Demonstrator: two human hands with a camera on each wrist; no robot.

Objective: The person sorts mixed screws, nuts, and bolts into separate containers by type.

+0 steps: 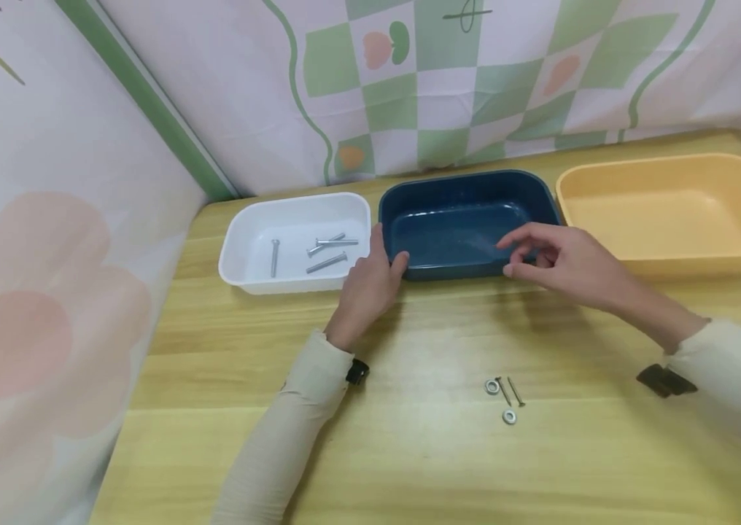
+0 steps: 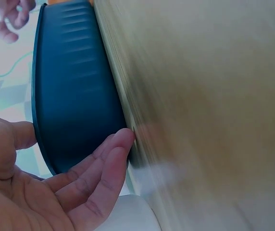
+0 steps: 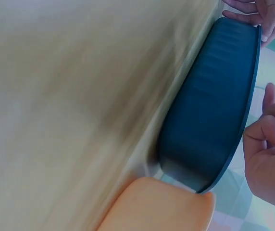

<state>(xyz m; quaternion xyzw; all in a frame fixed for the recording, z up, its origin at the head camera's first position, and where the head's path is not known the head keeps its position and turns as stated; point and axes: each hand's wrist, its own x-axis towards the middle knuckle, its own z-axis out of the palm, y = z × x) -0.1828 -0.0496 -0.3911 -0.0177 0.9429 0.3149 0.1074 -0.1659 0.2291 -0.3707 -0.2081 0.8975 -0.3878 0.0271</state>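
A dark blue tray (image 1: 469,219) sits between a white tray (image 1: 233,270) and a yellow tray (image 1: 672,211). At its front left corner, my left hand (image 1: 370,284) touches it, thumb near the rim and fingers along the side beside the white tray. The left wrist view shows those fingers (image 2: 96,175) fairly straight, low near the table. Over the front right rim hovers my right hand (image 1: 561,262), fingers loosely bent, with nothing seen between them. Several silver bolts (image 1: 327,263) lie in the white tray. No items show inside the blue one.
On the wooden table (image 1: 410,445), nearer me, lie two nuts (image 1: 509,416) and two thin screws (image 1: 516,391). A patterned curtain (image 1: 443,95) hangs behind the trays, and a floral cloth (image 1: 29,292) covers the left side.
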